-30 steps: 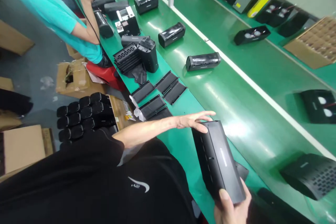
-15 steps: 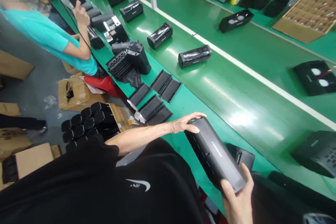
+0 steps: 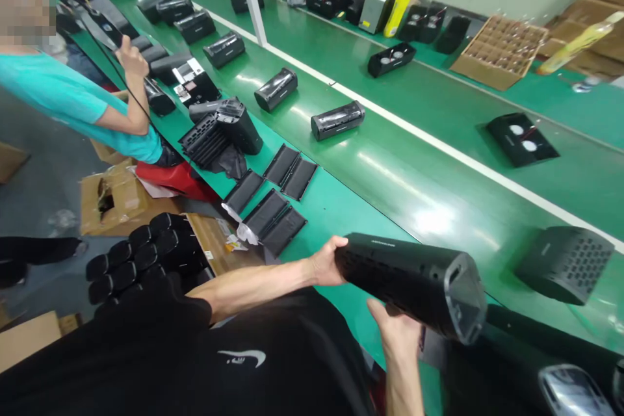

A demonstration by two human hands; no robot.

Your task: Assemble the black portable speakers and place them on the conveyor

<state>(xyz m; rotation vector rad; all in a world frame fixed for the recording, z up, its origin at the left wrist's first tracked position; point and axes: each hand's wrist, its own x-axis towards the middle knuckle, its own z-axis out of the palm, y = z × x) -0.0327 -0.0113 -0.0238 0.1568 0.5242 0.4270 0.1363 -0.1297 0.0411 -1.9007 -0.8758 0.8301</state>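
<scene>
Long black speaker housing (image 3: 409, 283), matte, rounded-triangular in section, with rows of small slots along the side and a hollow opening at the far end. Held up off the green bench (image 3: 441, 208) in the lower centre of the frame, tilted, with the open end toward the lower right. Tiny lettering along the top near the left end, too small to read. On the black shirt (image 3: 146, 364) at the bottom edge, a white swoosh-like logo (image 3: 242, 357) with small, unreadable characters.

Near end clamped by the left hand (image 3: 325, 262), fingers curled over the top. Underside supported by the right hand (image 3: 394, 328), fingers pressed against the housing, the two hands apart along its length. Beyond them, grille panels (image 3: 273, 221) flat on the bench; at lower left, black cylinders (image 3: 141, 253) packed in a stack; at upper left, a co-worker's teal shirt (image 3: 63, 88).
</scene>
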